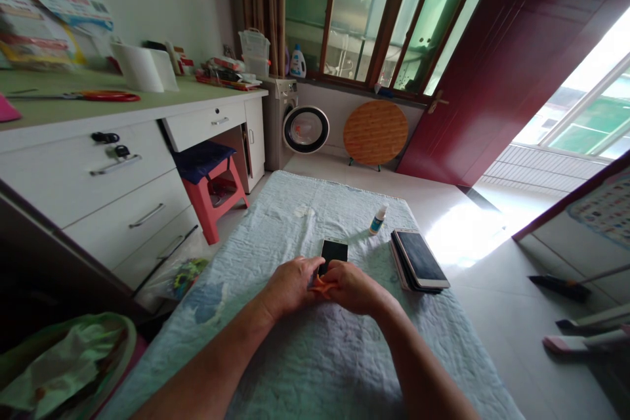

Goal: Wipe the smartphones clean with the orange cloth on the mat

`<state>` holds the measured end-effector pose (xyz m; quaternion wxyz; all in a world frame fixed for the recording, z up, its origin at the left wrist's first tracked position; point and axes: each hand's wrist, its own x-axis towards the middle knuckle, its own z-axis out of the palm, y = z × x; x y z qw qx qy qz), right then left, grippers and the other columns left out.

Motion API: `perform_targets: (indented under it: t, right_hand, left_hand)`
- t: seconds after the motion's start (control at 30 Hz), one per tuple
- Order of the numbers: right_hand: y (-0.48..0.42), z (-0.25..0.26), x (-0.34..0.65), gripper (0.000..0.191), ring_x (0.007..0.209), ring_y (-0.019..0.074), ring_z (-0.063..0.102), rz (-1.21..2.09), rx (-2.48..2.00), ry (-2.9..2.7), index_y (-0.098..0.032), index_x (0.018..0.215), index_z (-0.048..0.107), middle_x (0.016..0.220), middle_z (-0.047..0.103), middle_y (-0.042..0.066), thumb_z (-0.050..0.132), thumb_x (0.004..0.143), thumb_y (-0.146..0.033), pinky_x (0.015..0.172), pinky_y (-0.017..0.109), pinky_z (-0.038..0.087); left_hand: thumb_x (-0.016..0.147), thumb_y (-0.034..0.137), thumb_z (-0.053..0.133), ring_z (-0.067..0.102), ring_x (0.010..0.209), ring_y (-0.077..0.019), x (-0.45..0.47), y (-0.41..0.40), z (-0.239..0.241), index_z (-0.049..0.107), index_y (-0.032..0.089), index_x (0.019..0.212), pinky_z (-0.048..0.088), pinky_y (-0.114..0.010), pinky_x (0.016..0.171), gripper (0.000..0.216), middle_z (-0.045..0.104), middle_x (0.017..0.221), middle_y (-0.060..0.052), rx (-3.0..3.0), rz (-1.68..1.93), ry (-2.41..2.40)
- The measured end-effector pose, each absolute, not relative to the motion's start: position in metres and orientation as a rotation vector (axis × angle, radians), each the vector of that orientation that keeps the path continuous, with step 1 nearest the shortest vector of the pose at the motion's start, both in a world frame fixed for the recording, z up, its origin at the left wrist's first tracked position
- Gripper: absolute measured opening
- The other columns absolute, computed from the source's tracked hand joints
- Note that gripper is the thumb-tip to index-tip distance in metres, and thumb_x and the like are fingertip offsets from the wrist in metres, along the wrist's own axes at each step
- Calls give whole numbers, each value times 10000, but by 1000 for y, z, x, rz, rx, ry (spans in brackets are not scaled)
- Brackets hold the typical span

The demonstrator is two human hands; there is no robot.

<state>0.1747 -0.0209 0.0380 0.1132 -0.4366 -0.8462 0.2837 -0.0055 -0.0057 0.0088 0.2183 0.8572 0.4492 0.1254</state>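
Observation:
A dark phone [334, 252] lies face up on the pale green cloth [315, 348] that covers the table. My left hand [290, 285] is closed at the phone's near left edge and holds it. My right hand [352, 287] is closed on a small orange cloth [322, 287], pressed against the phone's near end. The two hands touch each other. A small white dropper bottle [378, 220] with a blue label stands just beyond, to the right. A stack of phones [419, 260] lies at the right side of the cloth.
A white desk with drawers [123, 164] runs along the left, with a red stool [214, 187] under it. A washing machine [290, 121] and a round wooden board [375, 132] stand by the far wall. A green bag [63, 361] sits at lower left.

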Motion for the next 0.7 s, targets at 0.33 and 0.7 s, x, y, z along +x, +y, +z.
perform_targets:
  t: [0.33,0.7]
  right_hand:
    - [-19,43,197,164,564,64,408,901,-1541,-2428,-128,598,636,664,543,-11,578,750,-151,516,235,223]
    - [-9,31,206,249,624,84,431,545,-1580,-2297,-134,586,606,687,496,0,545,827,-122,600,227,284]
  left_hand:
    - [751,405,697,640,1029,-245,-7,-4,6,521,218,1318,479,-302,903,623,655,1169,-95,2342,356,1239]
    - [745,388,699,624,1046,-234,-8,-4,7,519,243,1300,470,-295,905,601,657,1160,-64,2341,364,1227]
